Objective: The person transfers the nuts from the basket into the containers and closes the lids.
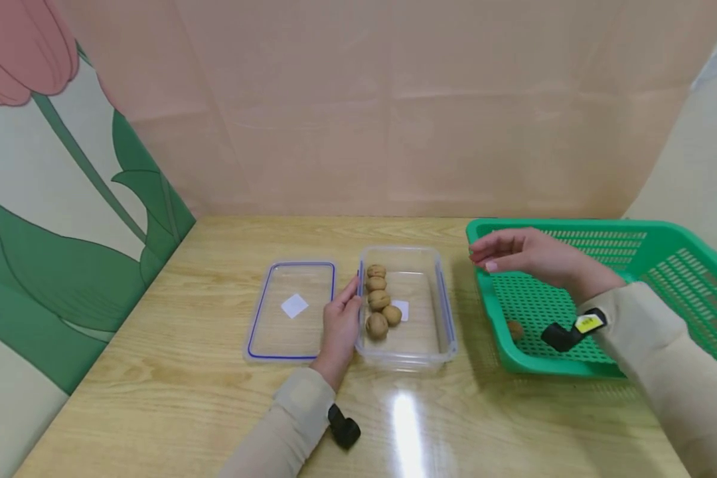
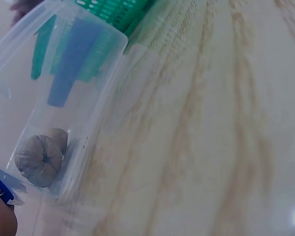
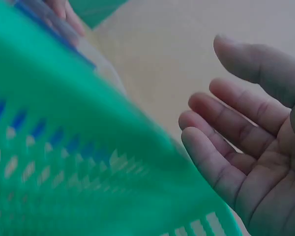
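Note:
My left hand [image 1: 339, 325] rests along the left wall of a clear plastic container [image 1: 418, 352], its fingers touching the outside near the rim. Several walnuts [image 1: 379, 300] lie in a rough row along that side inside the container; two walnuts [image 2: 39, 160] show through its wall in the left wrist view. My right hand [image 1: 534, 259] hovers over the left rim of a green plastic basket [image 1: 486, 292]. In the right wrist view its fingers are relaxed, with nothing in the palm. One walnut [image 1: 516, 330] lies in the basket near its left wall, partly hidden.
A clear lid [image 1: 269, 332] with a blue seal and a white paper square lies flat left of the container. Another white square [image 1: 401, 309] shows at the container. The wooden table [image 1: 173, 372] meets a pink-beige sheet [image 1: 334, 133] at the back.

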Available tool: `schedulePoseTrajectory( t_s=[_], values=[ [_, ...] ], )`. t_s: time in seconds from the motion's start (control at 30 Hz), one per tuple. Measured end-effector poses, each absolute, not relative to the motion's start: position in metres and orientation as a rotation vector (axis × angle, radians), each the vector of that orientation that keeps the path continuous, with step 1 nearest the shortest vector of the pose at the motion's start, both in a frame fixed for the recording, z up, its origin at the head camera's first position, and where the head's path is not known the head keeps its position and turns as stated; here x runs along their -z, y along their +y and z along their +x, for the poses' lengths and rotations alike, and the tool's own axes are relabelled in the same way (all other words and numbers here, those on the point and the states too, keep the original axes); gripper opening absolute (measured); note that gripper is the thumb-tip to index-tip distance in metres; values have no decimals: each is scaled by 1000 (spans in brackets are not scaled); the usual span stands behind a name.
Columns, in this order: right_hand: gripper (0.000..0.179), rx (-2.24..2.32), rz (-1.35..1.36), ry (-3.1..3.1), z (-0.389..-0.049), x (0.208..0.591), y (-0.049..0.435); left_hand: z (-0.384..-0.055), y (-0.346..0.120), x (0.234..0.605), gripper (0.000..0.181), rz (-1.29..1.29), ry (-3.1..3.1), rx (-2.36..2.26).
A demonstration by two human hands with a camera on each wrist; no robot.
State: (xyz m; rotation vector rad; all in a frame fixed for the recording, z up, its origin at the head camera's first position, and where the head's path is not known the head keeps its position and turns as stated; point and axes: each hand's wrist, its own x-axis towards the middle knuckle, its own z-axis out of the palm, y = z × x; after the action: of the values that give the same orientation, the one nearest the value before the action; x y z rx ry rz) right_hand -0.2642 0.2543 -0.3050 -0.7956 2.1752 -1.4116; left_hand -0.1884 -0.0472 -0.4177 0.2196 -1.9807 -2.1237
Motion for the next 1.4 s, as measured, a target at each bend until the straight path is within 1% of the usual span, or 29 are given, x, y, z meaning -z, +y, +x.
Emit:
schedulePoseTrajectory(
  t_s=[0.13,0.27,0.4,0.6,0.97,1.23,1.4],
  values=[
    [32,1331,-817,2171,-264,309,275,-189,-47,417,39,218,-1983,2115],
    [30,1221,-873,2099,-264,312,291,-189,-48,416,39,214,-1989,2109],
    [32,1160,-934,2004,-265,317,301,-188,-48,416,38,211,-1983,2124],
    [33,1075,-958,1912,-268,329,311,-188,-48,416,38,213,-1974,2142],
    [39,905,-856,1986,-273,348,307,-188,-48,416,39,222,-1977,2135],
    [37,864,-880,1965,-277,362,303,-190,-48,418,39,209,-1984,2131],
    [35,810,-841,1985,-279,366,301,-189,-47,416,39,207,-1980,2127]
  ],
)
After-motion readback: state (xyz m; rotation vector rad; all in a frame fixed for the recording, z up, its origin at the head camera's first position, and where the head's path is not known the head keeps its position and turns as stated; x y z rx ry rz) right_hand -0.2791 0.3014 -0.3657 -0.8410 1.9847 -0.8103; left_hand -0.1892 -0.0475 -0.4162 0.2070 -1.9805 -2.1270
